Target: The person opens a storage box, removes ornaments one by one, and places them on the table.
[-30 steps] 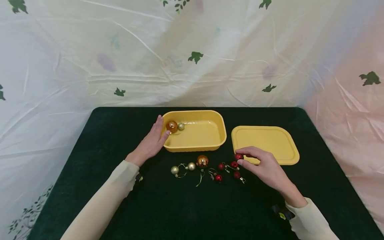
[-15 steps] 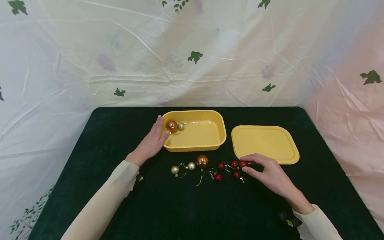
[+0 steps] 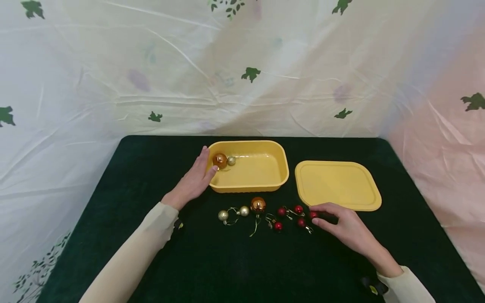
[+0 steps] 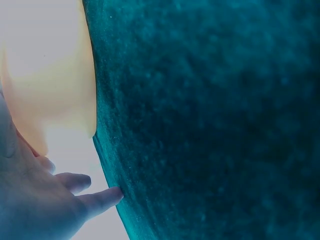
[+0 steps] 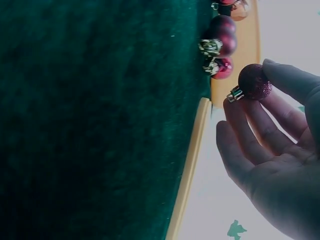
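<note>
My left hand (image 3: 193, 179) rests against the left end of the yellow plastic box (image 3: 248, 189), its fingers straight along the outside and the thumb at the rim. Inside the box lie an orange Christmas bauble (image 3: 219, 160) and a small gold glitter bauble (image 3: 231, 160). My right hand (image 3: 350, 227) pinches a red glitter bauble (image 5: 255, 82) between thumb and fingertips, its metal cap showing in the right wrist view. Several other red baubles (image 3: 298, 209) lie just left of that hand on the dark green cloth.
The yellow lid (image 3: 337, 185) lies flat right of the box, just beyond my right hand. In front of the box are another orange bauble (image 3: 258, 205) and two gold ones, including a left one (image 3: 223, 215). A patterned white curtain (image 3: 182, 84) hangs behind the table.
My right hand has brought the red glitter bauble from over the lid's front edge toward me, lower beside the other red ones. The left hand stays at the box; the head view shifts slightly.
</note>
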`<state>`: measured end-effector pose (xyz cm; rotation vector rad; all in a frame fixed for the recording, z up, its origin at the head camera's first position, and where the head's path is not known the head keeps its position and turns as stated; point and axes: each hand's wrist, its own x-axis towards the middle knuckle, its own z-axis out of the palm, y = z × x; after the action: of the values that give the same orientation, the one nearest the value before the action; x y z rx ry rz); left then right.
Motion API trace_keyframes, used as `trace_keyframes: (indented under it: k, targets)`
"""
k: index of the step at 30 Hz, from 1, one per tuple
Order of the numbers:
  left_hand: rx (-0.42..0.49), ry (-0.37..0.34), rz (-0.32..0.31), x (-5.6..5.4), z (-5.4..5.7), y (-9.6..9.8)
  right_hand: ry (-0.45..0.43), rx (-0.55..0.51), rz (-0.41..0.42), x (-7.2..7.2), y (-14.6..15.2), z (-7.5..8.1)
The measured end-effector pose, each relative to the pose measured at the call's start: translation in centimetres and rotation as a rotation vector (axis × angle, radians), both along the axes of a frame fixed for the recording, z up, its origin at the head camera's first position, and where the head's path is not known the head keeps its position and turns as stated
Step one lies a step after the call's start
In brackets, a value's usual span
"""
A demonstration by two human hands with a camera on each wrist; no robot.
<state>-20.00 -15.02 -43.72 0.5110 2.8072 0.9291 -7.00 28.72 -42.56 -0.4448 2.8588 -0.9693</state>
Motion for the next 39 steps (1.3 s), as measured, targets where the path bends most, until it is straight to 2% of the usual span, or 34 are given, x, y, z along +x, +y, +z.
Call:
trace_keyframes:
  k: [5, 12, 22, 39]
  targets:
    - [0.007, 0.002, -0.01, 0.12, 0.04, 0.05, -0.025, 0.006, 0.011, 0.22, 0.26, -0.5]
    - [-0.002, 0.027, -0.003, -0.27, 0.71, 0.05, -0.034, 0.016, 0.013, -0.13, 0.2, -0.63]
    - [-0.014, 0.022, 0.001, -0.19, 0.48, 0.08, -0.067, 0.02, 0.005, -0.34, 0.27, -0.72]
    - [-0.026, 0.012, -0.002, -0.17, 0.75, 0.22, -0.073, 0.042, 0.052, -0.41, 0.38, -0.8]
